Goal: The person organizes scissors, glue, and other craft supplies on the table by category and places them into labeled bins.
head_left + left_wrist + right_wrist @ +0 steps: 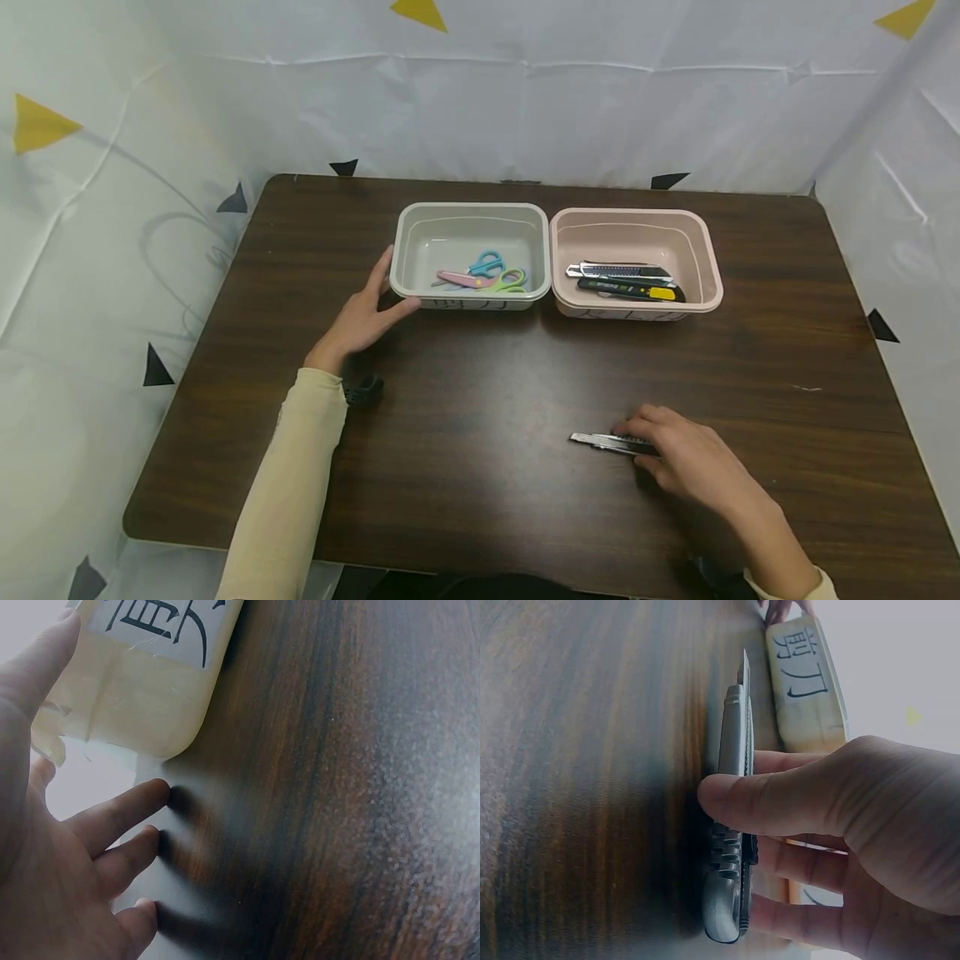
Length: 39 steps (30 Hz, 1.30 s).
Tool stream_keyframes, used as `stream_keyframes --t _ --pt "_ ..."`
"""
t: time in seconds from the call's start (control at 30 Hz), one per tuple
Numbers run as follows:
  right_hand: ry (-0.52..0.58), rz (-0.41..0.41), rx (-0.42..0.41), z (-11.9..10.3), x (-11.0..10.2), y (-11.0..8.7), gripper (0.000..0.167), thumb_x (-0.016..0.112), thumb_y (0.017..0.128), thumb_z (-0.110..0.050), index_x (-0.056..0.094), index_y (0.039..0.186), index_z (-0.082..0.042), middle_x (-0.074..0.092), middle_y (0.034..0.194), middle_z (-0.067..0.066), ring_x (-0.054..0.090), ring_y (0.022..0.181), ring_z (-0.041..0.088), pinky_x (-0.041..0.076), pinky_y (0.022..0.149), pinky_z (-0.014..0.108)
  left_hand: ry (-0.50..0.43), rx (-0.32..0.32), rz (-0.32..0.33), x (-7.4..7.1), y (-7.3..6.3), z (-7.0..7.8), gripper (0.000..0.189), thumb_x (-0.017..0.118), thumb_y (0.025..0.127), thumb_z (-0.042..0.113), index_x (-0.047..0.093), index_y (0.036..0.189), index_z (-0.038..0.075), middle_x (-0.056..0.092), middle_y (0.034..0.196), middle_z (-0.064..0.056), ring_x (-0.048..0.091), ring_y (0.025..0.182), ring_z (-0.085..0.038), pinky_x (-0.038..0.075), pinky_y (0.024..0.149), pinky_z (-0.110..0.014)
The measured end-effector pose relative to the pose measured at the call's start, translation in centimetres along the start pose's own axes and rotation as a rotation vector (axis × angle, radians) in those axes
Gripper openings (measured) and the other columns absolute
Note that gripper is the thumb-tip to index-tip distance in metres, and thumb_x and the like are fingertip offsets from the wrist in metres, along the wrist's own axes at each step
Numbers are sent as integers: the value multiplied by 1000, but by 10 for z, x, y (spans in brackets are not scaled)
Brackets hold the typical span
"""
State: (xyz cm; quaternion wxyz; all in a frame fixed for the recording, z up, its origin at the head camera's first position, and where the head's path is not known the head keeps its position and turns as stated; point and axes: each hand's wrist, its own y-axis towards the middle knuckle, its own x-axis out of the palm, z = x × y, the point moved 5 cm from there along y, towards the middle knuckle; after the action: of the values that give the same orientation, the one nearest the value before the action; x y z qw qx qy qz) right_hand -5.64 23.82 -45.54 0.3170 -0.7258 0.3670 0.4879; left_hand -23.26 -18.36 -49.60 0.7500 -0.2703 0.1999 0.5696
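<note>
My right hand (686, 458) pinches a silver utility knife (603, 442) between thumb and fingers, low over the front right of the table. In the right wrist view the knife (735, 742) has its blade tip showing past the metal body. My left hand (360, 321) is at the left end of a pale grey bin (405, 250), fingers spread and thumb by its front corner. Scissors with blue (487, 263) and green (508, 282) handles lie in that bin. Beside it, a pink bin (708, 275) holds several utility knives (630, 288), one black and yellow.
Both bins stand side by side toward the back of the dark wooden table (480, 467). Their fronts bear written labels, one of them a white label (802, 664) in the right wrist view. White sheeting (480, 108) with yellow and black triangles surrounds the table.
</note>
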Motion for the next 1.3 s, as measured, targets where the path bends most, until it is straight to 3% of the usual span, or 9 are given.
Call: stream_keyframes --t 0.33,0.97,1.3 --pt "15 31 -19 -2 -10 2 43 86 73 -7 72 112 -19 59 98 -11 56 80 6 47 56 28 3 0 0 -1 0 0 90 59 85 70 -3 149 59 30 157 -10 27 142 -41 23 104 -71" --pt "-5 119 -46 -1 -37 19 39 84 75 -6 73 110 -17 59 96 -8 57 82 10 49 57 33 -2 9 8 1 -1 -1 90 59 85 69 -2 150 58 32 157 -10 29 141 -42 24 103 -71" --pt "42 249 -71 8 -48 31 40 82 74 0 72 110 -13 61 100 -3 61 87 14 52 66 40 -1 7 5 1 -1 1 90 59 86 69 -2 151 56 32 156 -12 30 141 -42 24 103 -71"
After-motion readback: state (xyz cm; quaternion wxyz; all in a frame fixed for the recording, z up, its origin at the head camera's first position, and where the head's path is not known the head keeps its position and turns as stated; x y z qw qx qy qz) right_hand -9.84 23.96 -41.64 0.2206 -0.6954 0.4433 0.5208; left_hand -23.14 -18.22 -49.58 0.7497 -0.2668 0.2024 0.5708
